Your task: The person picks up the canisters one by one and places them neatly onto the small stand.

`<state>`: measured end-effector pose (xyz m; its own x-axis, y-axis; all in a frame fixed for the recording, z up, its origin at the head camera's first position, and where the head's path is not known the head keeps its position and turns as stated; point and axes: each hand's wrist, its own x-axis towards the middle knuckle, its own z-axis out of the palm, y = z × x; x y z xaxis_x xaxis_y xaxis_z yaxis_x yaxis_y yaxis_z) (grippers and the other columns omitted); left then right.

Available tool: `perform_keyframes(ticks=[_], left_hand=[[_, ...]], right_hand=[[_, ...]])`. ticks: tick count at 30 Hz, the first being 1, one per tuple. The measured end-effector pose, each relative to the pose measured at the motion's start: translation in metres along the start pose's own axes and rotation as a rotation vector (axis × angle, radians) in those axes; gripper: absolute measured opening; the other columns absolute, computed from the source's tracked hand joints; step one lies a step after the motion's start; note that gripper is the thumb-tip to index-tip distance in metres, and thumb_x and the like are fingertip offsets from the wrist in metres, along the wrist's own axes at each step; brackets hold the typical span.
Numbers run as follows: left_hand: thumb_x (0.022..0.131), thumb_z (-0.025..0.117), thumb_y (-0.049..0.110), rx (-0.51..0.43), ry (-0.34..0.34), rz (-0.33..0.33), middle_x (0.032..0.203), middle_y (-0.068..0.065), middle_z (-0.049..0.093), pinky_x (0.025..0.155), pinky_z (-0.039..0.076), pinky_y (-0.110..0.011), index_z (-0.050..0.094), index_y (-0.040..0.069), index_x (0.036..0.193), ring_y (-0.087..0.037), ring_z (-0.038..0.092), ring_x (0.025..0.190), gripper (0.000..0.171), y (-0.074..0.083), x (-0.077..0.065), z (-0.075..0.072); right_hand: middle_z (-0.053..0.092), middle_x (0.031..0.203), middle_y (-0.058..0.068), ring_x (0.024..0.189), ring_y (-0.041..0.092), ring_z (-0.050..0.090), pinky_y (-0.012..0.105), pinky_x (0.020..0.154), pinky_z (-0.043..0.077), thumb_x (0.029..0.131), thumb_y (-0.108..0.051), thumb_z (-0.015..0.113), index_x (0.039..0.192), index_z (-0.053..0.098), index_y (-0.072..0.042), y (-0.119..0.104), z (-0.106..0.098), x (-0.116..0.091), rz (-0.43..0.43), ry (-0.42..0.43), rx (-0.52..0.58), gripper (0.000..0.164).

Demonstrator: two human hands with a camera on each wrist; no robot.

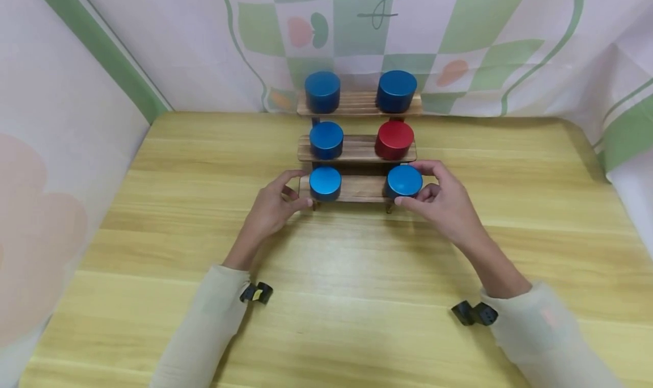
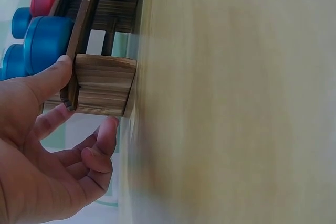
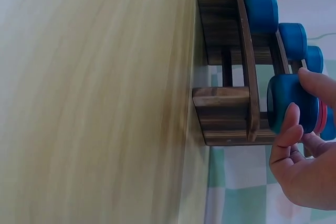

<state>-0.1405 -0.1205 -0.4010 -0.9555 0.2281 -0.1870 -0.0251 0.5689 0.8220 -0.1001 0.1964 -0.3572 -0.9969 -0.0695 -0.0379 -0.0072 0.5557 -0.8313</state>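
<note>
A three-tier wooden rack (image 1: 363,189) holds round lidded tins. My right hand (image 1: 451,206) grips a blue tin (image 1: 405,180) between thumb and fingers at the right end of the bottom tier. In the right wrist view a narrow gap shows between this tin (image 3: 286,98) and the shelf board. At the rack's left end, my left hand (image 1: 272,206) pinches the bottom board, thumb at its front edge and a finger behind. Beside that thumb stands another blue tin (image 1: 325,182). On the middle tier are a blue tin (image 1: 326,139) and a red tin (image 1: 395,139).
Two blue tins stand on the top tier, left (image 1: 322,91) and right (image 1: 397,91). A patterned curtain (image 1: 357,30) hangs close behind the rack. The wood-grain table (image 1: 336,297) stretches in front and to both sides.
</note>
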Motion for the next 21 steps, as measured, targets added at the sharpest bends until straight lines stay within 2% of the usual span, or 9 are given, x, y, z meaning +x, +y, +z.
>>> perform_keyframes(ticks=[9, 21], left_hand=[[0.093, 0.075, 0.02, -0.002, -0.002, -0.006, 0.105, -0.009, 0.062, 0.071, 0.052, -0.036, 0.052, 0.025, 0.144, -0.026, 0.058, 0.098, 0.056, 0.001, -0.001, 0.001], [0.093, 0.075, 0.022, 0.008, -0.015, -0.01, 0.104, -0.009, 0.062, 0.068, 0.052, -0.036, 0.051, 0.026, 0.144, -0.026, 0.058, 0.096, 0.057, 0.003, -0.001, 0.0]], right_hand=[[0.052, 0.132, 0.015, 0.08, 0.027, 0.056, 0.019, 0.062, 0.049, 0.087, -0.017, 0.081, 0.142, 0.047, -0.006, -0.003, 0.007, 0.003, -0.021, -0.007, -0.016, 0.066], [0.053, 0.132, 0.016, 0.08, 0.025, 0.058, 0.017, 0.063, 0.048, 0.087, -0.021, 0.081, 0.144, 0.048, -0.006, 0.007, 0.014, 0.002, -0.028, 0.037, -0.039, 0.068]])
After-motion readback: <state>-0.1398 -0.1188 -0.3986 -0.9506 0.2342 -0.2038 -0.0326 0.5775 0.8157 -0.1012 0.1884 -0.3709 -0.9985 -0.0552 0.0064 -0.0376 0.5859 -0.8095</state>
